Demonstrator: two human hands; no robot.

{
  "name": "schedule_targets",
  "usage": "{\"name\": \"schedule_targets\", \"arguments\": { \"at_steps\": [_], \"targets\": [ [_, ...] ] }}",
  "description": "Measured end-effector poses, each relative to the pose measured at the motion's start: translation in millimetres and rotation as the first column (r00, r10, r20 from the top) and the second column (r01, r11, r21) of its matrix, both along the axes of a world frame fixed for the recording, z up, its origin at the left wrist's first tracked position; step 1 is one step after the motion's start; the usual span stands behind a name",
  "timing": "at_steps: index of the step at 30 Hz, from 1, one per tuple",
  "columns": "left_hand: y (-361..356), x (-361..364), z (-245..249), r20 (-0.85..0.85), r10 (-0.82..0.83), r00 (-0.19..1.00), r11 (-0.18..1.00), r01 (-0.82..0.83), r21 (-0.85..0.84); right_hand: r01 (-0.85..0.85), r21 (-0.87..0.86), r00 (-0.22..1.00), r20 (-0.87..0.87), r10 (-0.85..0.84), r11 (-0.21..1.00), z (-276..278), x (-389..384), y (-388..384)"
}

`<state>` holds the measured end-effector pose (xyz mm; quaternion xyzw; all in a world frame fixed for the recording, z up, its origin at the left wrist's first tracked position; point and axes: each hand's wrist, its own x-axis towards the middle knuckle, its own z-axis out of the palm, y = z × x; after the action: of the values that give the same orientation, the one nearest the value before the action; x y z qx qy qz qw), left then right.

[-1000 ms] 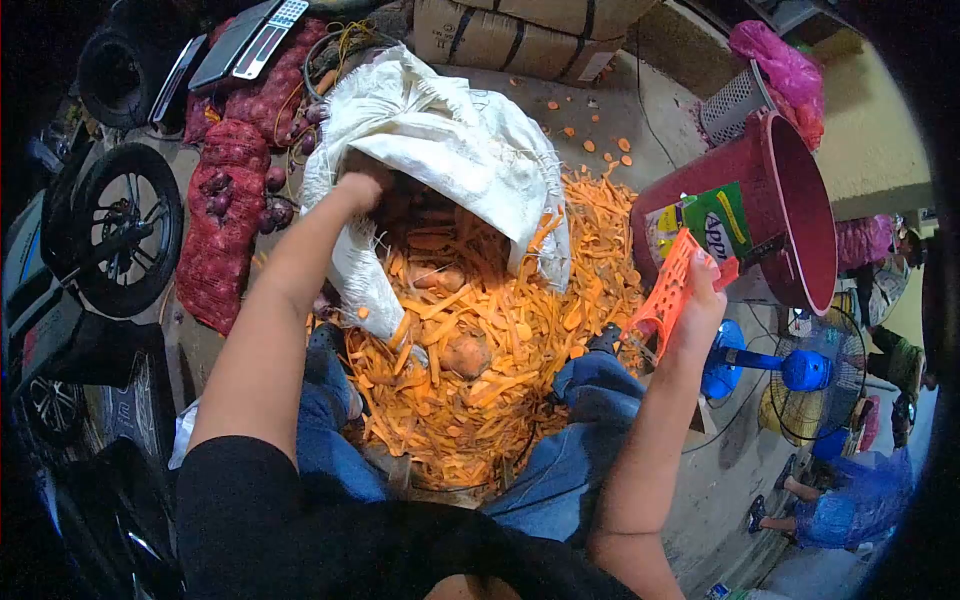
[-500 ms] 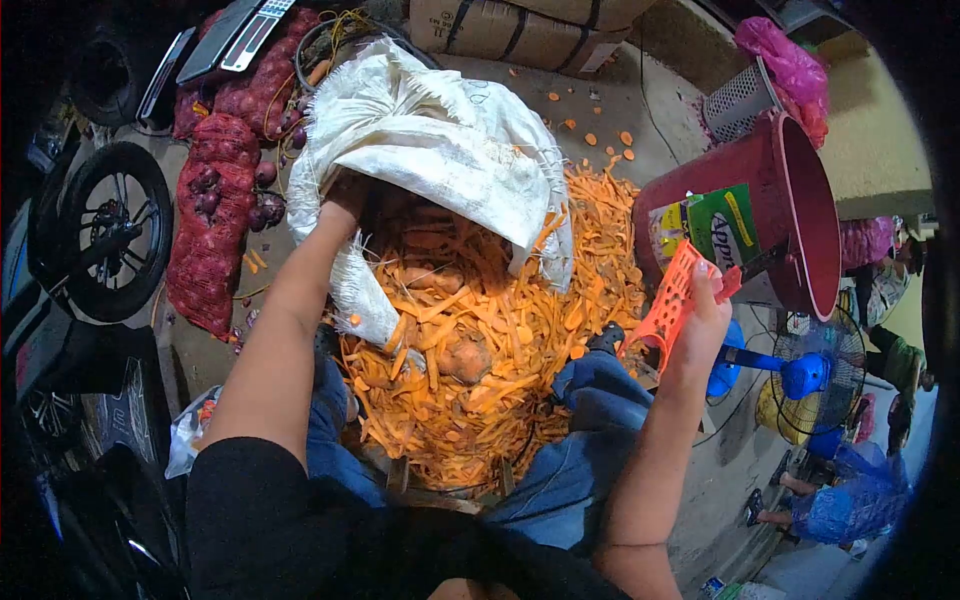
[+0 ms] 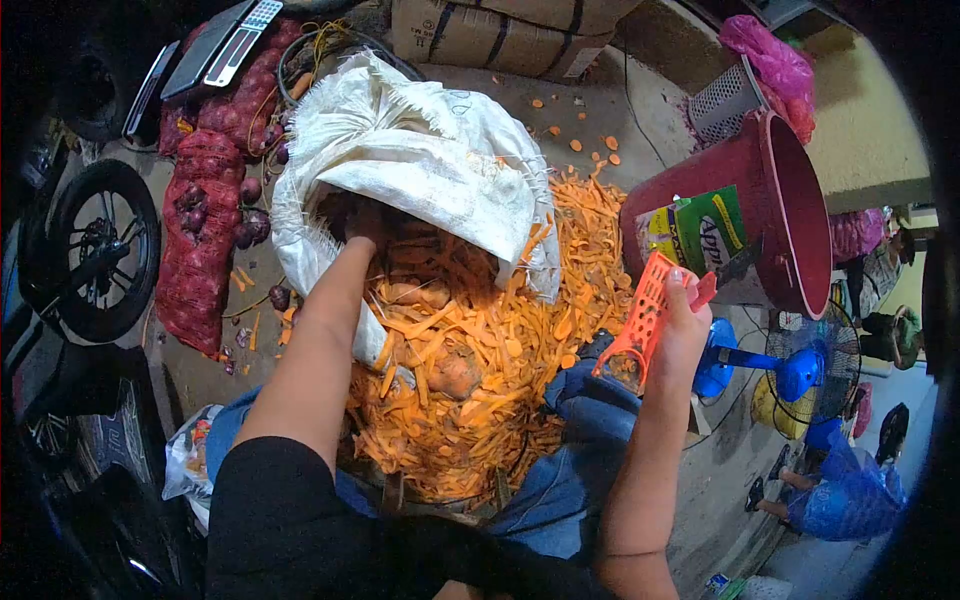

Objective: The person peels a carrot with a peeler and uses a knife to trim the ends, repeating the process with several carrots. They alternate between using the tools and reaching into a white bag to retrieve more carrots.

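My left hand (image 3: 364, 226) reaches into the mouth of a white woven sack (image 3: 430, 165); its fingers are hidden in the shadow under the folded cloth. Carrots (image 3: 418, 292), partly covered, lie at the sack's opening. A thick heap of carrot peelings (image 3: 470, 440) spreads around the sack and between my knees, with a rounded lump (image 3: 455, 372) showing in it. On the right, my right hand (image 3: 684, 325) is closed around an orange plastic peeler (image 3: 648, 305) with a perforated body, held upright near the bucket.
A dark red bucket (image 3: 800, 215) lies tilted on the right, with a blue fan (image 3: 798, 375) below it. Red net bags of onions (image 3: 195, 270) and a scale (image 3: 235, 45) are on the left, beside a motorcycle wheel (image 3: 105, 240). Cardboard boxes (image 3: 500, 38) stand behind.
My left hand has shifted slightly right and down inside the sack's mouth. My right hand has lowered a little with the peeler and turned it. The whole view has shifted slightly.
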<state>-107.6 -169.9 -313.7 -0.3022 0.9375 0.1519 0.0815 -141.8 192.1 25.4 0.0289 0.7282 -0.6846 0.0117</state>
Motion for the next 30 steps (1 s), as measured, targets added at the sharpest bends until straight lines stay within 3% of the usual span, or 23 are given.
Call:
{"name": "schedule_targets", "arguments": {
  "at_steps": [2, 3, 4, 5, 6, 7, 8, 9, 11, 13, 15, 17, 19, 23, 25, 27, 28, 29, 30],
  "targets": [
    [-13.5, 8.0, -0.4, 0.079, -0.002, 0.997, 0.999, 0.005, -0.038, -0.024, 0.003, 1.000, -0.019, 0.024, 1.000, -0.5, -0.7, 1.2],
    [-21.0, 9.8, 1.7, -0.139, -0.170, 0.976, 0.972, 0.143, -0.187, -0.019, -0.013, 1.000, -0.008, 0.019, 1.000, -0.9, -2.1, 3.7],
    [-27.1, 11.2, 4.0, -0.316, -0.358, 0.879, 0.902, 0.239, -0.359, -0.012, -0.029, 1.000, 0.004, 0.013, 0.999, -1.0, -2.0, 5.4],
    [-33.0, 16.0, 6.5, -0.313, -0.361, 0.879, 0.898, 0.237, -0.370, -0.014, -0.041, 1.000, 0.002, 0.014, 0.999, -0.8, -0.3, 5.8],
    [-24.0, 24.3, 51.2, -0.223, 0.148, 0.963, 0.850, -0.008, 0.527, -0.023, -0.053, 1.000, -0.017, 0.022, 0.998, 0.3, 1.5, 5.6],
    [-16.3, 27.9, 91.4, 0.231, 0.388, 0.892, 0.072, -0.280, 0.957, -0.036, -0.066, 0.999, -0.039, 0.033, 0.997, 1.5, 2.4, 4.2],
    [-12.0, 28.4, 114.5, 0.321, 0.422, 0.848, 0.072, -0.384, 0.920, -0.043, -0.079, 0.998, -0.043, 0.040, 0.996, 3.0, 3.2, 2.4],
    [-5.1, 34.2, 136.9, 0.313, 0.431, 0.846, 0.082, -0.382, 0.921, -0.035, -0.115, 0.999, -0.021, 0.033, 0.993, 4.4, 4.2, 0.9],
    [17.5, 51.9, 180.7, 0.191, 0.231, 0.954, -0.169, -0.154, 0.973, -0.020, -0.161, 1.000, 0.002, 0.021, 0.987, 3.6, 5.8, -0.6],
    [47.2, 58.2, 223.6, 0.122, 0.081, 0.989, -0.344, -0.087, 0.935, -0.072, -0.265, 0.997, -0.059, 0.059, 0.962, -4.2, 5.2, 0.5],
    [85.6, 64.9, 272.1, -0.096, -0.030, 0.995, -0.475, 0.071, 0.877, 0.000, -0.263, 0.997, -0.070, -0.019, 0.965, -3.7, 6.6, -5.1],
    [109.5, 79.4, 295.0, -0.195, -0.056, 0.979, -0.514, 0.139, 0.846, -0.049, -0.436, 0.995, 0.057, 0.081, 0.899, 2.4, 12.2, -6.9],
    [139.2, 101.9, 337.3, -0.224, 0.013, 0.974, -0.652, 0.178, 0.737, -0.057, -0.498, 0.986, 0.107, 0.126, 0.865, 2.3, 13.8, -8.2],
    [178.4, 136.2, 375.1, -0.306, 0.195, 0.932, -0.688, 0.352, 0.635, -0.071, -0.625, 0.943, 0.211, 0.256, 0.777, 1.1, 23.0, -12.7],
    [184.2, 150.0, 381.0, -0.333, 0.256, 0.907, -0.685, 0.414, 0.600, -0.079, -0.582, 0.958, 0.181, 0.224, 0.809, 25.6, 39.1, -24.8],
    [186.4, 157.5, 378.6, -0.248, 0.256, 0.934, -0.465, 0.344, 0.816, -0.188, -0.440, 0.954, 0.130, 0.270, 0.878, 41.9, 49.6, -30.6],
    [186.9, 156.8, 373.7, -0.297, 0.260, 0.919, -0.265, 0.363, 0.893, -0.206, -0.352, 0.940, 0.188, 0.284, 0.913, 57.7, 57.2, -33.4],
    [186.2, 155.9, 371.7, -0.298, 0.259, 0.919, -0.268, 0.365, 0.892, -0.205, -0.348, 0.941, 0.187, 0.282, 0.915, 56.9, 55.6, -30.2],
    [184.4, 154.1, 370.0, -0.386, 0.240, 0.891, -0.075, 0.414, 0.907, -0.403, -0.090, 0.906, 0.099, 0.411, 0.911, 57.2, 52.5, -25.6]
  ]
}}
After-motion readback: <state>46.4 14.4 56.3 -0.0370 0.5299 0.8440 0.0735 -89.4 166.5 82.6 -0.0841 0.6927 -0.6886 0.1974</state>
